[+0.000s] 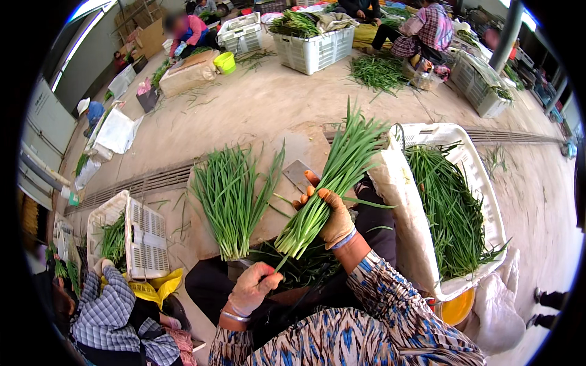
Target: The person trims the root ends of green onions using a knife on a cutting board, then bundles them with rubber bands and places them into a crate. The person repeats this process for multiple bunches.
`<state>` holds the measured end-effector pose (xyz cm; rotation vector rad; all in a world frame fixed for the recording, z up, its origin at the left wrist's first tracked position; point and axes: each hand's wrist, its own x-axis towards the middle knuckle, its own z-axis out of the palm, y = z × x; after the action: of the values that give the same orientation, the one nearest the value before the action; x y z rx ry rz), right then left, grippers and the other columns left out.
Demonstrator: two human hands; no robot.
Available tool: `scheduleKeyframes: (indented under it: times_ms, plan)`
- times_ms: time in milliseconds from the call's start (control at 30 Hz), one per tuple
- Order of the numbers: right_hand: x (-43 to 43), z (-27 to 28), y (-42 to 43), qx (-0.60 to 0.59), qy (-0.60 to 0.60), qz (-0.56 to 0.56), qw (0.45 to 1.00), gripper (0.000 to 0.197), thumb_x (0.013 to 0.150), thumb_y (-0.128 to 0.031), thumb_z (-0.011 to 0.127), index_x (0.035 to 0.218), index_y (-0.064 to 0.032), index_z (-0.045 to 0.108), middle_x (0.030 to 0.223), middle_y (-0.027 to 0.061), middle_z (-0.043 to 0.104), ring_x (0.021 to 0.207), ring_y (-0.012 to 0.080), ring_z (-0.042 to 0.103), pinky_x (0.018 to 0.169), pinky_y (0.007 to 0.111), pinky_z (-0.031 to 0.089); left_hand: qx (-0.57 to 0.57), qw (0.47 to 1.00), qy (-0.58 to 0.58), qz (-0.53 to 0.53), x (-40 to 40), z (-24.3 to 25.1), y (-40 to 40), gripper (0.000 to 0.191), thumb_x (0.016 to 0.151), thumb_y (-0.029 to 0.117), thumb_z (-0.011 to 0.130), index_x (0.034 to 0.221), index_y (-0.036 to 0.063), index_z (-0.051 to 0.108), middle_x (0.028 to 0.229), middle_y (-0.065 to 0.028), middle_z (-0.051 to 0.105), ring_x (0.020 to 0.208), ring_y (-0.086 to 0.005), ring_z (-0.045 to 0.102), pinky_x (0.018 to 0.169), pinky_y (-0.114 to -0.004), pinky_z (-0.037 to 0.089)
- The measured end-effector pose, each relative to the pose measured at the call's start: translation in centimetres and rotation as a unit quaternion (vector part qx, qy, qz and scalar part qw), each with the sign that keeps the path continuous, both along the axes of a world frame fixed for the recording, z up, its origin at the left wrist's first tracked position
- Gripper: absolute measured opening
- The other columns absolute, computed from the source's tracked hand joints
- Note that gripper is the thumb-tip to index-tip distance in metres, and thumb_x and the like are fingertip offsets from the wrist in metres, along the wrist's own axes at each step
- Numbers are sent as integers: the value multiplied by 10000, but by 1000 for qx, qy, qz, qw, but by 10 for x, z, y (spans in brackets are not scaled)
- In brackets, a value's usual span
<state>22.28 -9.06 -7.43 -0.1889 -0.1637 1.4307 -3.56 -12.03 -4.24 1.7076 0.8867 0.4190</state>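
Observation:
A bundle of long green leafy stalks, likely garlic chives (327, 183), is gripped in my right hand (333, 217), which wears a tan glove with orange fingertips. The pale stalk ends point down toward my left hand (254, 286). That hand, in a light glove with a bracelet at the wrist, pinches a single green stalk (282, 263) just below the bundle. Left of the bundle, a second pile of chives (236, 199) lies on a board (201, 228). A flat metal plate (297, 175) rests behind my right fingers. Darker loose leaves (302, 270) lie over my lap.
A white plastic crate of chives (492, 219) with a cloth over its side stands at my right, beside an orange bucket (458, 307). At lower left a co-worker (105, 311) reaches into another white crate (149, 238). A floor grate (137, 187) crosses behind; several people sit among crates farther back.

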Motion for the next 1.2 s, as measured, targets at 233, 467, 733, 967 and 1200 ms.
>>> scheduleKeyframes:
  times_ms: [233,467,733,967,1200]
  plan:
    - [5,1,-1,-45,-26,38,998,580,824,-107,655,1355,-20,438,911,67,615,875,238,600,939,417,473,210,899,384,-8,-39,-25,12,502,843,422,660,1160,36,616,1115,-158,640,1033,-332,601,897,-393,477]
    - [-25,16,-4,-100,-115,106,983,540,850,-85,642,1361,-44,472,962,83,668,878,218,650,800,338,535,107,994,25,-7,60,0,22,810,778,349,794,1373,-6,375,1319,-122,505,1200,-228,486,1035,-370,374]
    - [-36,9,-2,-209,-146,114,960,307,871,-259,705,1061,-24,650,948,59,677,767,164,641,651,298,523,-340,921,-163,101,71,-58,16,333,832,45,691,1145,5,584,981,-115,675,730,-179,624,675,-341,522]
    - [-24,-19,-32,-86,-159,304,935,484,905,-475,605,1190,-86,571,976,28,621,859,192,612,844,375,478,-597,730,-317,105,47,-45,19,322,855,146,695,1116,-21,608,972,-110,679,707,-172,590,678,-319,482]
    - [-45,-6,-4,-34,-55,345,937,863,763,-470,761,1434,-100,365,1400,208,463,1280,385,460,931,485,513,-593,755,-281,-2,31,-32,14,537,872,203,682,1302,-53,488,935,-93,647,714,-126,558,634,-257,457]
